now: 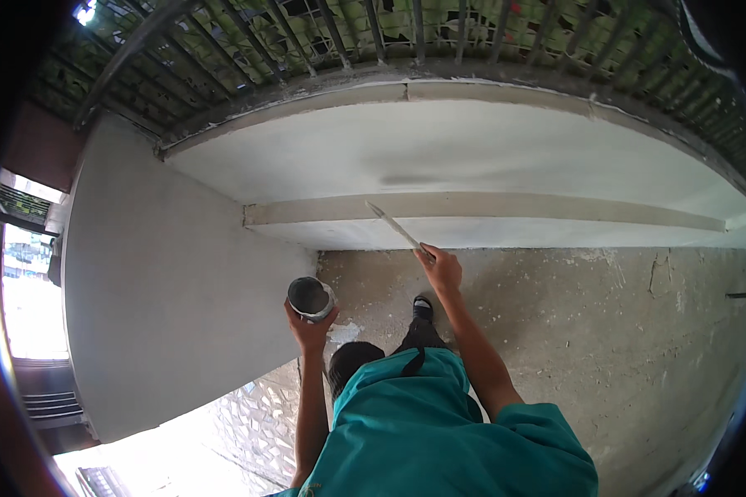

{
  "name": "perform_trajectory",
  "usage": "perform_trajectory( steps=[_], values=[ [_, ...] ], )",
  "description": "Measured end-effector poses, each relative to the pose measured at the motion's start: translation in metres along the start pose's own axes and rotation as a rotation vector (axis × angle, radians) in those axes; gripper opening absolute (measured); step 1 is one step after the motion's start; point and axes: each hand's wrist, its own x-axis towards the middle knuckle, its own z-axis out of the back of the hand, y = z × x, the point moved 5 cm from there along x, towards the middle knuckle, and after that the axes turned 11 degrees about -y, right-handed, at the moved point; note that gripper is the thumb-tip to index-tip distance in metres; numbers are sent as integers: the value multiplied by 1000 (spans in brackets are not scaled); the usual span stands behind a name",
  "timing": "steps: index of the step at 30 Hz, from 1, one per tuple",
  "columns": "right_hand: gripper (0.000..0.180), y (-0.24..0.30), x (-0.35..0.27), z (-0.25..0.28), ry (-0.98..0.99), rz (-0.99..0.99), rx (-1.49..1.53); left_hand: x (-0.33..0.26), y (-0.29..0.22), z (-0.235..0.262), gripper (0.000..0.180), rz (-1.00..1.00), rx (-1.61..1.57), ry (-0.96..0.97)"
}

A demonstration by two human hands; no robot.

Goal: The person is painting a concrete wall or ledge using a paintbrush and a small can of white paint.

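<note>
While the left hand (309, 330) grips a small round pot (310, 297) from below, near the corner of the side wall (166, 298), it could tip and spill if the wrist rolls. Farther out, the right hand (444, 270) is closed on a long flat blade (395, 224) whose tip touches the ledge (506, 206) of the low wall; pressed hard, it may gouge the smooth coat. Floor (605, 348) lies open rightward; the railing (406, 41) bounds the far side.

Wall plaster (439, 157) looked smooth, matt, pale grey. Floor (605, 331) was rough, speckled concrete. Railing (373, 33) was dark metal. Cup (310, 298) looked plaster-smeared, dull grey. Blade (394, 224) pale, matt.
</note>
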Motion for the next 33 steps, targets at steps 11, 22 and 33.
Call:
perform_trajectory(
  steps=[11, 22, 33],
  values=[
    [35, -46, 58, -6, -159, -215, -94, 40, -5, -47, 95, 30, 42, 116],
    [33, -65, -17, 8, -531, -396, 310, 53, 1, -68, 93, -60, 70, 237],
    [34, -9, -12, -54, -5, -199, 203, 16, 25, -32, 90, -35, 123, 115]
  ],
)
